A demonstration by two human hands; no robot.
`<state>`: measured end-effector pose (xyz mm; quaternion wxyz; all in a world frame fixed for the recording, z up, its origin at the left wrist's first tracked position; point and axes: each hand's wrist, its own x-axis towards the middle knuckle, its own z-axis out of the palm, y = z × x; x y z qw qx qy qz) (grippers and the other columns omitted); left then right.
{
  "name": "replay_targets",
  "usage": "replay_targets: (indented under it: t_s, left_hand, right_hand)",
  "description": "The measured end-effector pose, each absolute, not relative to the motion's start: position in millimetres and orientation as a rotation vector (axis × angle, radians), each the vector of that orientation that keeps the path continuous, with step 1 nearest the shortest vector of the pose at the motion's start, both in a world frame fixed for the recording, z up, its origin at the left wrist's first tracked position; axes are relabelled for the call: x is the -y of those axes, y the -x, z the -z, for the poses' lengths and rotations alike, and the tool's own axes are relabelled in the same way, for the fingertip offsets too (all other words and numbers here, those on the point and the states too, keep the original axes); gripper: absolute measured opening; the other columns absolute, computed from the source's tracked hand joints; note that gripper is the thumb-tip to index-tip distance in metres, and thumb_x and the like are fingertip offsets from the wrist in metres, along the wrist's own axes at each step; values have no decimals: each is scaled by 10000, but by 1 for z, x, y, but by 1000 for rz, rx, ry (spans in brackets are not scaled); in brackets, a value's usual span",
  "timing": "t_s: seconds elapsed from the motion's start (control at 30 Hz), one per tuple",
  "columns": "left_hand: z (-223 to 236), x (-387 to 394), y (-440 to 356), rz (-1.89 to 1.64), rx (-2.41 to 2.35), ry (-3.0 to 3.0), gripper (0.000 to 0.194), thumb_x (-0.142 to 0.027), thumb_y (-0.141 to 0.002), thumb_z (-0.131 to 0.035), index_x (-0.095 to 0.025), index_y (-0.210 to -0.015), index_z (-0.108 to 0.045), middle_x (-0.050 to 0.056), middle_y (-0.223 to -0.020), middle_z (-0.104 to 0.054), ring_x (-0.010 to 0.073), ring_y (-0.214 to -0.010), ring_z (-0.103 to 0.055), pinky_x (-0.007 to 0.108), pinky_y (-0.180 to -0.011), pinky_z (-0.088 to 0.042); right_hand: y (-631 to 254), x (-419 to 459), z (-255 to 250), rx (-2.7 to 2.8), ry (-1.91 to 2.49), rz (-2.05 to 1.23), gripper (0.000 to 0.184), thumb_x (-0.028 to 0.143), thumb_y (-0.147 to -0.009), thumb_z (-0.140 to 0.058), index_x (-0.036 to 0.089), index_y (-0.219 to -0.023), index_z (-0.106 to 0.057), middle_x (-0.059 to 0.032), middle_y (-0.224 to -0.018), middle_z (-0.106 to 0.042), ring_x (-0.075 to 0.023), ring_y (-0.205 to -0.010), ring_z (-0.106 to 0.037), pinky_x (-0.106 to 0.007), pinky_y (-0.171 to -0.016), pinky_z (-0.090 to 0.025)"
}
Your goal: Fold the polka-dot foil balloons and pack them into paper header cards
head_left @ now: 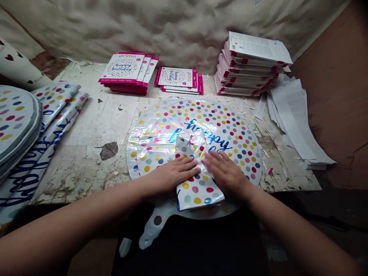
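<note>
A round foil balloon [218, 126] with coloured dots and blue "happy" lettering lies flat on the worn table [94, 126] in front of me. On top of it sits a folded, dotted balloon piece [198, 191]. My left hand [169, 174] lies flat on the left side of the folded piece, fingers stretched out. My right hand [227, 172] presses flat on its right side, fingers together and extended. A balloon tail [153, 226] hangs over the table's near edge.
Pink-edged "happy birthday" cards lie in two stacks [128, 73] [179, 80] at the back, with a taller stack [247, 65] to the right. White paper sheets [293, 115] are piled at right. Flat dotted balloons [17, 119] and folded ones [54, 126] lie at left.
</note>
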<state>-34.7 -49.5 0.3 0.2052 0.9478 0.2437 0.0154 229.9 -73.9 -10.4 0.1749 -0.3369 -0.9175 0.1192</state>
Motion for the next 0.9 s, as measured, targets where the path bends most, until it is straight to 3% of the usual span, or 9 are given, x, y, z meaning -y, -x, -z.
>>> replay_targets:
  t_s: [0.13,0.27,0.33,0.43,0.53,0.63,0.7,0.8,0.9]
  left_hand:
    - [0,60,43,-227,-705,-2686,381,-149,-922,-327,-143,-1245,-530,137,-1280,-548,237,-1235,-458,432,-1037,-366]
    - [-10,63,47,-380,-1015,-2401,296,-202,-872,-417,-182,-1036,-663,93,-1007,-683,224,-938,-618,358,-826,-496]
    - [-17,53,43,-323,-1206,-2064,229,-266,-845,-464,-211,-891,-682,43,-857,-700,195,-796,-643,293,-703,-509]
    - [-27,28,33,-106,-1395,-1525,258,-408,-833,-474,-197,-770,-608,-6,-535,-609,142,-416,-546,222,-398,-399]
    - [-31,7,27,72,-1415,-1307,314,-477,-838,-441,-193,-735,-527,-28,-398,-495,110,-257,-361,214,-297,-260]
    - [-31,3,28,5,-1482,-1534,301,-469,-845,-444,-185,-838,-542,20,-543,-602,151,-391,-513,249,-390,-394]
    - [-27,7,31,-260,-1523,-1935,329,-452,-851,-459,-170,-994,-550,91,-838,-680,213,-702,-641,329,-616,-507]
    - [-15,14,31,-404,-1231,-2515,438,-446,-879,-436,-141,-1177,-531,154,-1265,-544,289,-1193,-475,450,-977,-384]
    - [-2,16,25,-109,-1113,-2669,570,-477,-897,-397,-111,-1334,-418,166,-1426,-368,318,-1334,-287,495,-1060,-268]
  right_hand:
    - [-218,71,3,2778,682,-532,375,148,-931,-347,218,-1247,-537,-54,-1269,-570,-182,-1238,-463,-434,-1078,-298]
    - [-214,64,-8,2464,1010,-966,263,282,-847,-526,225,-1066,-660,-55,-1100,-677,-222,-1080,-595,-393,-941,-434]
    - [-209,53,-14,2168,1305,-1241,191,318,-804,-572,212,-909,-692,-38,-910,-716,-219,-890,-656,-337,-791,-499]
    - [-198,32,-17,1632,1770,-1544,203,360,-827,-529,186,-775,-620,15,-576,-595,-126,-461,-542,-247,-467,-449]
    - [-189,17,-13,1391,1971,-1617,296,447,-872,-442,201,-729,-522,59,-471,-447,-72,-308,-340,-208,-325,-294]
    - [-186,10,-10,1402,2020,-1585,361,527,-872,-406,211,-718,-487,56,-468,-432,-68,-291,-324,-203,-305,-248]
    - [-185,8,-11,1417,2063,-1557,376,555,-863,-410,212,-739,-501,51,-460,-433,-75,-288,-331,-208,-306,-251]
    - [-186,5,-17,1485,2114,-1488,408,573,-858,-407,200,-778,-552,18,-477,-485,-105,-320,-395,-232,-339,-303]
    - [-186,5,-25,1616,2149,-1222,421,553,-849,-444,178,-972,-592,-79,-708,-632,-194,-551,-580,-285,-485,-429]
